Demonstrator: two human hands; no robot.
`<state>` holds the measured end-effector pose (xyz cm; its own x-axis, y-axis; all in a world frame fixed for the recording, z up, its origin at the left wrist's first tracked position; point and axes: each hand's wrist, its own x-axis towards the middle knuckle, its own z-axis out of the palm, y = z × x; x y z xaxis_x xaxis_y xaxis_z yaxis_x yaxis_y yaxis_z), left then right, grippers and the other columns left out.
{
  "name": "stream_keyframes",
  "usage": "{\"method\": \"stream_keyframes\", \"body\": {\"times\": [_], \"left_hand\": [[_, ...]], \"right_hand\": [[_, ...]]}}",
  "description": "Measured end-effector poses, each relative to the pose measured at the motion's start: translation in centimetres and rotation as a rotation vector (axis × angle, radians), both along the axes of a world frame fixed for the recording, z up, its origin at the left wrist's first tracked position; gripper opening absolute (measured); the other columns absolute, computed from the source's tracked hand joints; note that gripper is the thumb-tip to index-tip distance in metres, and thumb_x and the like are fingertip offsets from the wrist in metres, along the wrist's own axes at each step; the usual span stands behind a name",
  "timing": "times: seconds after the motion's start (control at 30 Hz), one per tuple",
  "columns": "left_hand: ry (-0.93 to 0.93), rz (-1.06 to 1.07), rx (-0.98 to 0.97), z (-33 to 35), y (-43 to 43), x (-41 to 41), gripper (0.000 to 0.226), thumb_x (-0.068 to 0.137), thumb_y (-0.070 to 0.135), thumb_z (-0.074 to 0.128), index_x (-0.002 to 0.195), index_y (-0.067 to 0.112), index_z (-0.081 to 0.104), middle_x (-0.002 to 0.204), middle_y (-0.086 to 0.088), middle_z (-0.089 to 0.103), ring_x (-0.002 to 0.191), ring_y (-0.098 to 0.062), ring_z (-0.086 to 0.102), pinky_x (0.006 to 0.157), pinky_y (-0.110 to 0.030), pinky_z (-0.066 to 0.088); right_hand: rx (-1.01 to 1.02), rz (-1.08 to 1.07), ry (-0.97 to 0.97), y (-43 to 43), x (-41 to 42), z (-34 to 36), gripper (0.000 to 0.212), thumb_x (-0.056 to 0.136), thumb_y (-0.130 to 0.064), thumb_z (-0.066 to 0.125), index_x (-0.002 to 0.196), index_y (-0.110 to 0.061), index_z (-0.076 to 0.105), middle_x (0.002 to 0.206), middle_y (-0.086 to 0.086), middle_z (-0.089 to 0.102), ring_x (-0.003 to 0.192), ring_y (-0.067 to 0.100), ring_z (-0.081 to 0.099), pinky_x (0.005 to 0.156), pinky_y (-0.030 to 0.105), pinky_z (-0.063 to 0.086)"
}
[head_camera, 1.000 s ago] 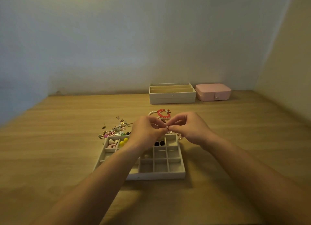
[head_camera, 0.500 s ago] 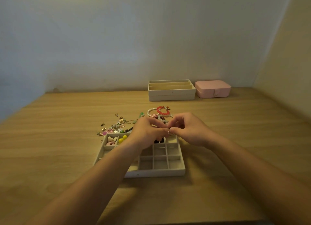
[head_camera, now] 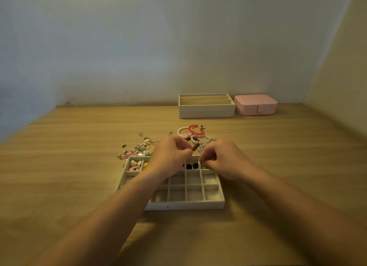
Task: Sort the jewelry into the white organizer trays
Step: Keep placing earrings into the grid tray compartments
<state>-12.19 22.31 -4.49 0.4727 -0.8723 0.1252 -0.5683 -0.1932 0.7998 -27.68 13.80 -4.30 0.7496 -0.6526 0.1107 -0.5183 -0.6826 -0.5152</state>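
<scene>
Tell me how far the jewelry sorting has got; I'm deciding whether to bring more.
Early. Done: only back-row slots of the near tray hold pieces: hearts, two dark pieces. In hand: the left hand and right hand curl over that row; whether they pinch anything I cannot tell. Left: the earring pile, the bracelets, and the far tray, which looks unfilled.
</scene>
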Motion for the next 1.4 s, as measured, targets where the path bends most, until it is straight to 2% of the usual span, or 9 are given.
{"method": "stream_keyframes", "body": {"times": [0.2, 0.43, 0.57, 0.7, 0.9, 1.07, 1.17, 1.27, 1.4], "left_hand": [[0.027, -0.024, 0.006, -0.2, -0.1, 0.2, 0.007, 0.088, 0.018, 0.071, 0.091, 0.023, 0.073, 0.088, 0.006, 0.071, 0.085, -0.009, 0.066, 0.070, -0.022, 0.049], [-0.086, -0.047, 0.018, 0.2, -0.4, 0.6, 0.010, 0.089, 0.019, 0.070, 0.089, 0.028, 0.073, 0.090, 0.010, 0.070, 0.088, -0.007, 0.064, 0.079, -0.028, 0.053], [-0.256, -0.076, 0.048, 0.5, -0.5, 0.5, 0.015, 0.093, 0.019, 0.065, 0.094, 0.032, 0.074, 0.095, 0.013, 0.068, 0.088, -0.006, 0.060, 0.078, -0.028, 0.049], [-0.336, -0.094, 0.092, 0.2, -0.7, 0.4, 0.020, 0.095, 0.018, 0.061, 0.102, 0.031, 0.075, 0.104, 0.013, 0.069, 0.098, -0.007, 0.060, 0.088, -0.030, 0.052], [-0.383, -0.151, 0.113, -0.2, -0.6, 0.1, 0.021, 0.095, 0.017, 0.060, 0.105, 0.031, 0.072, 0.109, 0.010, 0.070, 0.099, -0.011, 0.062, 0.090, -0.035, 0.055], [-0.354, -0.193, 0.093, -0.2, -0.6, 0.2, 0.022, 0.095, 0.014, 0.060, 0.106, 0.031, 0.070, 0.106, 0.012, 0.068, 0.097, -0.007, 0.059, 0.087, -0.029, 0.053], [-0.345, -0.245, 0.104, -0.1, -0.6, 0.1, 0.026, 0.096, 0.015, 0.060, 0.100, 0.038, 0.068, 0.102, 0.016, 0.065, 0.098, -0.008, 0.059, 0.085, -0.029, 0.053], [-0.404, -0.291, 0.133, 0.1, -0.6, -0.2, 0.030, 0.098, 0.015, 0.056, 0.101, 0.042, 0.070, 0.104, 0.020, 0.059, 0.103, -0.008, 0.056, 0.094, -0.037, 0.050], [-0.503, -0.326, 0.208, 0.3, -0.5, -0.7, 0.042, 0.096, 0.010, 0.048, 0.104, 0.046, 0.068, 0.111, 0.020, 0.049, 0.112, -0.010, 0.048, 0.108, -0.045, 0.033]], "right_hand": [[-0.050, -0.076, 0.006, 0.1, 0.3, -0.3, 0.013, 0.088, -0.015, 0.077, 0.088, -0.028, 0.076, 0.087, -0.012, 0.070, 0.082, 0.002, 0.065, 0.080, 0.033, 0.061], [-0.057, -0.091, 0.037, -0.2, 0.8, -0.2, 0.017, 0.085, -0.014, 0.079, 0.084, -0.030, 0.073, 0.085, -0.012, 0.070, 0.081, 0.005, 0.066, 0.079, 0.036, 0.062], [-0.050, -0.092, 0.027, -0.3, 0.9, -0.2, 0.018, 0.084, -0.012, 0.080, 0.087, -0.028, 0.073, 0.088, -0.010, 0.070, 0.083, 0.006, 0.066, 0.080, 0.036, 0.062], [-0.047, -0.118, -0.006, -0.3, 0.9, -0.7, 0.015, 0.085, -0.013, 0.080, 0.092, -0.026, 0.075, 0.091, -0.008, 0.071, 0.084, 0.006, 0.067, 0.080, 0.035, 0.062], [-0.096, -0.124, -0.020, -0.4, 0.9, -1.2, 0.014, 0.087, -0.015, 0.076, 0.093, -0.028, 0.077, 0.094, -0.008, 0.072, 0.085, 0.006, 0.067, 0.079, 0.035, 0.062], [-0.049, -0.092, -0.057, -0.5, 0.2, -0.8, 0.016, 0.090, -0.011, 0.072, 0.099, -0.023, 0.079, 0.096, -0.005, 0.074, 0.086, 0.004, 0.067, 0.082, 0.029, 0.061], [-0.002, -0.107, -0.134, -0.9, -0.3, -0.4, 0.018, 0.090, -0.010, 0.072, 0.100, -0.022, 0.078, 0.091, -0.008, 0.074, 0.083, 0.002, 0.067, 0.079, 0.026, 0.060], [0.031, -0.121, -0.178, -1.4, -0.8, -0.4, 0.019, 0.090, -0.008, 0.069, 0.099, -0.022, 0.078, 0.090, -0.008, 0.074, 0.084, 0.003, 0.068, 0.080, 0.026, 0.060], [0.054, -0.103, -0.160, -1.4, -1.0, -0.4, 0.022, 0.092, -0.007, 0.065, 0.107, -0.019, 0.076, 0.093, -0.008, 0.074, 0.087, 0.003, 0.068, 0.083, 0.025, 0.059]]}}
